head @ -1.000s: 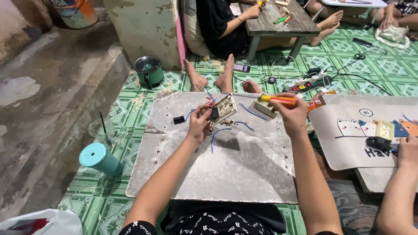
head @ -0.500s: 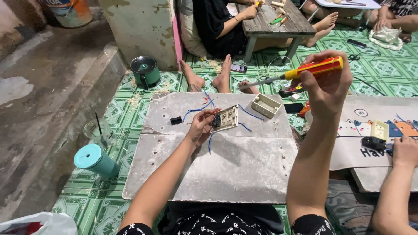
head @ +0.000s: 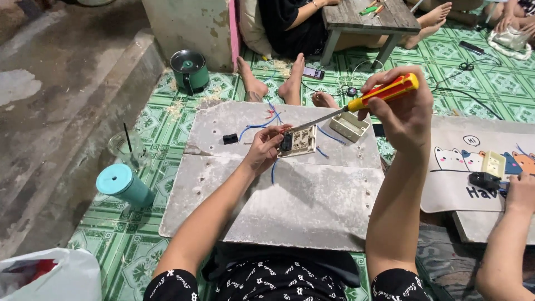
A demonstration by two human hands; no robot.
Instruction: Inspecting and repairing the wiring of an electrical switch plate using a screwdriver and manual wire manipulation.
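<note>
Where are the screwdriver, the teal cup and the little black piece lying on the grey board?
screwdriver point(head: 390, 91), head view, on the yellow and red handle, in the right hand.
teal cup point(head: 125, 185), head view, on its side wall below the lid.
black piece point(head: 230, 139), head view, on its top face.

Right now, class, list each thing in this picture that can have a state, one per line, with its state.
Left hand: gripping the switch plate.
Switch plate: tilted up off the grey board, blue wires attached.
Right hand: raised, closed on the screwdriver.
Screwdriver: slanted down, tip at the plate.
Teal tumbler: upright, lid on.
</note>
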